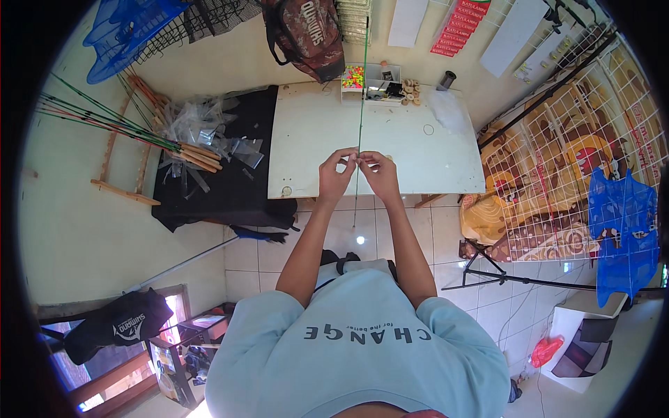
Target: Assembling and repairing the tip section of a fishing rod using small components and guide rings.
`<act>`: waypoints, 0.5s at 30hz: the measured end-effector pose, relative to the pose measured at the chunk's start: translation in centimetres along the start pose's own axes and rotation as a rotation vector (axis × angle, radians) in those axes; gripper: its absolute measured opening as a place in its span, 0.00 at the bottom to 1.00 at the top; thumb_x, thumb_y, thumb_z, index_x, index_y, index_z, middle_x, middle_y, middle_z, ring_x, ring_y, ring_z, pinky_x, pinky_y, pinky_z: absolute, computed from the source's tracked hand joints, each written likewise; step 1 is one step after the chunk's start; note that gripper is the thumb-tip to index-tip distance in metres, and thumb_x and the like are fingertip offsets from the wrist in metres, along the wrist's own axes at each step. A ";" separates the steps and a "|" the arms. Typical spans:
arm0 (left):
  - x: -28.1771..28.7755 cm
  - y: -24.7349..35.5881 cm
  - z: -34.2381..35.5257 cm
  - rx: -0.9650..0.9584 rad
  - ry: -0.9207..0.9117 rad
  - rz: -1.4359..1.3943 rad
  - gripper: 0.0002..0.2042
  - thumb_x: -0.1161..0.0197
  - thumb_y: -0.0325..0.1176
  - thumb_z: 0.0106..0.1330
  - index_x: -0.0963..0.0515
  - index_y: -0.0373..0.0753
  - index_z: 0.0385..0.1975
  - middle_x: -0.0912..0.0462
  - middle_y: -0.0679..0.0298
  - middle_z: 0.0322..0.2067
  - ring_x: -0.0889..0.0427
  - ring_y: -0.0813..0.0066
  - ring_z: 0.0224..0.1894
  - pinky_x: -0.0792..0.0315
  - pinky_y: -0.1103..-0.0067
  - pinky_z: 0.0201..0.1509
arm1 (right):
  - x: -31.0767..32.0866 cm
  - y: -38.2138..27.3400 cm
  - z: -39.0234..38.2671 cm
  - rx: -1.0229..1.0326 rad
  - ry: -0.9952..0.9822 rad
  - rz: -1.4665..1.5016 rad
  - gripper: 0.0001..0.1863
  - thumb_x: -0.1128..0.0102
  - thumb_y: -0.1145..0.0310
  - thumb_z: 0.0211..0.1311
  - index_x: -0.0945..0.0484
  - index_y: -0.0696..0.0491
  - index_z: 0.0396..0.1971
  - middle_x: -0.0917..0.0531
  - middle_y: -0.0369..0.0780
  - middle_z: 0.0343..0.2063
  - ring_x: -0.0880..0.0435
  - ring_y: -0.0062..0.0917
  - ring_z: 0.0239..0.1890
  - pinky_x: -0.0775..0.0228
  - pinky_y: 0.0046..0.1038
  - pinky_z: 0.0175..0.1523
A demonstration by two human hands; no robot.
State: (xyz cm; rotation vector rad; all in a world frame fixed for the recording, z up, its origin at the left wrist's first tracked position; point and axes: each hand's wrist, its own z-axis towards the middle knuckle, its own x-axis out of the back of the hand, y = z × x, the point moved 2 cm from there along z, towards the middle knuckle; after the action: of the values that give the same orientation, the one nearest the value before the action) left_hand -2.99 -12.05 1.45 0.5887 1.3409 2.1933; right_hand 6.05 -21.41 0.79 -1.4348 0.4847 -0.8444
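A thin green fishing rod (361, 122) stretches from the wall side of the white table (306, 139) back toward my body, past the table's near edge. My left hand (336, 180) pinches it between thumb and fingertips. Right beside it, my right hand (382, 180) pinches the same stretch of rod, fingertips almost touching the left ones. Both hands are above the table's near part. Any small part between the fingertips is too small to make out.
At the table's back stand a white divided tray (392, 72) with bright beads (353, 76), several cork-coloured rings (411, 90) and a dark cylinder (447, 81). Leftward, cork-handled rods (198, 157) and clear plastic sleeves lie on black cloth (254, 129). A white wire grid (557, 139) stands right.
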 end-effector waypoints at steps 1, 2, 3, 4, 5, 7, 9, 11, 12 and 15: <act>0.0 0.1 0.0 0.000 0.000 -0.001 0.05 0.40 0.24 0.63 0.22 0.33 0.38 0.16 0.61 0.37 0.20 0.79 0.35 0.25 0.82 0.40 | 0.0 0.2 0.0 0.019 0.006 -0.026 0.10 0.38 0.68 0.59 0.18 0.58 0.37 0.15 0.38 0.31 0.19 0.19 0.33 0.28 0.23 0.39; -0.1 0.2 0.1 -0.002 -0.010 -0.013 0.06 0.40 0.24 0.63 0.22 0.33 0.38 0.16 0.60 0.38 0.20 0.79 0.35 0.25 0.82 0.40 | 0.1 0.5 0.1 0.038 0.013 -0.052 0.10 0.38 0.69 0.59 0.19 0.58 0.37 0.15 0.38 0.31 0.19 0.20 0.33 0.28 0.23 0.39; -0.1 0.3 0.2 -0.004 -0.020 -0.024 0.06 0.40 0.24 0.63 0.22 0.33 0.38 0.16 0.60 0.39 0.20 0.79 0.36 0.25 0.82 0.40 | 0.1 0.8 0.0 0.038 0.013 -0.053 0.10 0.38 0.69 0.59 0.19 0.58 0.37 0.15 0.38 0.31 0.19 0.20 0.33 0.28 0.23 0.39; -0.2 0.3 0.3 -0.024 -0.034 -0.032 0.06 0.41 0.24 0.63 0.22 0.34 0.39 0.16 0.59 0.41 0.20 0.79 0.36 0.25 0.82 0.40 | -0.1 0.9 0.0 0.040 0.012 -0.060 0.10 0.39 0.70 0.59 0.19 0.58 0.37 0.15 0.38 0.31 0.19 0.20 0.34 0.27 0.23 0.38; -0.2 0.2 0.3 -0.025 -0.034 -0.032 0.06 0.41 0.24 0.63 0.22 0.34 0.39 0.16 0.59 0.41 0.20 0.79 0.36 0.25 0.82 0.40 | -0.1 1.0 0.0 0.042 0.010 -0.067 0.10 0.39 0.70 0.59 0.19 0.58 0.38 0.15 0.39 0.31 0.18 0.20 0.34 0.27 0.23 0.38; -0.3 0.0 0.3 0.001 -0.111 -0.007 0.06 0.40 0.24 0.63 0.22 0.35 0.39 0.17 0.57 0.43 0.17 0.72 0.39 0.24 0.79 0.39 | -0.2 1.3 -0.1 0.039 0.011 -0.075 0.10 0.40 0.71 0.59 0.19 0.59 0.39 0.15 0.39 0.31 0.18 0.21 0.34 0.27 0.23 0.38; -0.3 -0.1 0.4 0.000 -0.116 -0.002 0.06 0.40 0.24 0.63 0.22 0.35 0.39 0.17 0.58 0.44 0.17 0.72 0.39 0.24 0.79 0.39 | -0.2 1.6 -0.1 0.031 0.011 -0.092 0.11 0.40 0.71 0.59 0.19 0.59 0.39 0.15 0.40 0.32 0.17 0.22 0.35 0.26 0.24 0.38; -0.3 -0.2 0.4 0.001 -0.123 0.011 0.06 0.40 0.24 0.62 0.22 0.36 0.38 0.17 0.59 0.44 0.18 0.71 0.39 0.24 0.78 0.39 | -0.2 1.6 -0.1 0.031 -0.001 -0.106 0.11 0.40 0.70 0.59 0.19 0.59 0.40 0.15 0.40 0.32 0.17 0.23 0.35 0.26 0.24 0.39; -0.3 -0.3 0.4 0.001 -0.123 0.011 0.06 0.40 0.24 0.62 0.22 0.36 0.38 0.17 0.59 0.44 0.18 0.71 0.39 0.24 0.78 0.39 | -0.2 1.7 -0.1 0.024 -0.009 -0.121 0.11 0.39 0.69 0.59 0.19 0.59 0.39 0.15 0.40 0.32 0.17 0.23 0.35 0.26 0.24 0.39; -0.3 -0.4 0.4 0.006 -0.096 0.001 0.06 0.40 0.24 0.63 0.22 0.36 0.38 0.17 0.59 0.43 0.18 0.72 0.39 0.24 0.79 0.39 | -0.1 1.7 -0.2 0.009 -0.017 -0.141 0.12 0.39 0.69 0.58 0.19 0.59 0.39 0.15 0.41 0.33 0.17 0.23 0.35 0.27 0.24 0.39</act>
State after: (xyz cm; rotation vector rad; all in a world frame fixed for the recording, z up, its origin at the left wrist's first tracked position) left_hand -2.42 -11.81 1.20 0.6883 1.2985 2.1336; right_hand 6.24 -21.58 -0.90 -1.4799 0.3694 -0.9442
